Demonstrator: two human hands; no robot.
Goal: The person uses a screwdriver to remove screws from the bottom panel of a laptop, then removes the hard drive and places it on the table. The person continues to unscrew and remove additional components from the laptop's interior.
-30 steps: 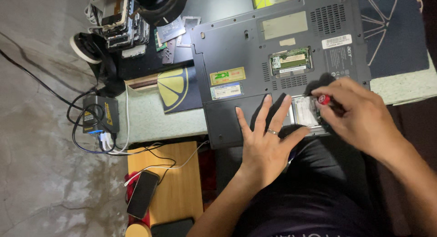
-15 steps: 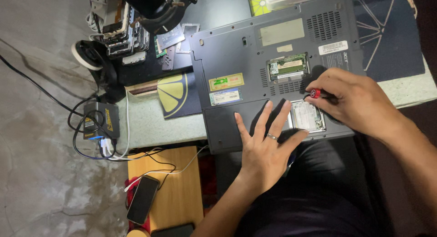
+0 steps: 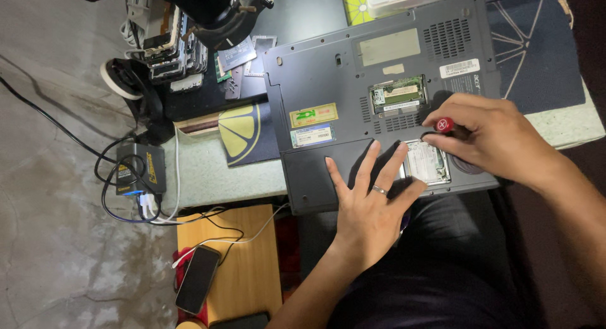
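A dark grey laptop [image 3: 353, 83] lies upside down on the table, its near edge over my lap. Two small bays in its underside are uncovered, one showing a green memory board [image 3: 398, 94], the other a silver card [image 3: 426, 161]. My left hand [image 3: 369, 199] rests flat on the laptop's near edge, fingers spread, a ring on one finger. My right hand [image 3: 489, 136] is closed around a screwdriver with a red-capped black handle [image 3: 445, 125], held upright beside the silver card's bay. The screwdriver's tip is hidden by my fingers.
A stack of stripped phone frames [image 3: 170, 48] and loose chips lie at the back left. A black power adapter [image 3: 139, 171] with tangled cables hangs off the table's left side. A phone [image 3: 197, 280] lies on a low wooden board [image 3: 249, 253]. A dark mat [image 3: 543, 51] is at right.
The view has shifted slightly. My right hand with the screwdriver has moved a little up and right, off the silver card's bay. My left hand stays flat on the laptop.
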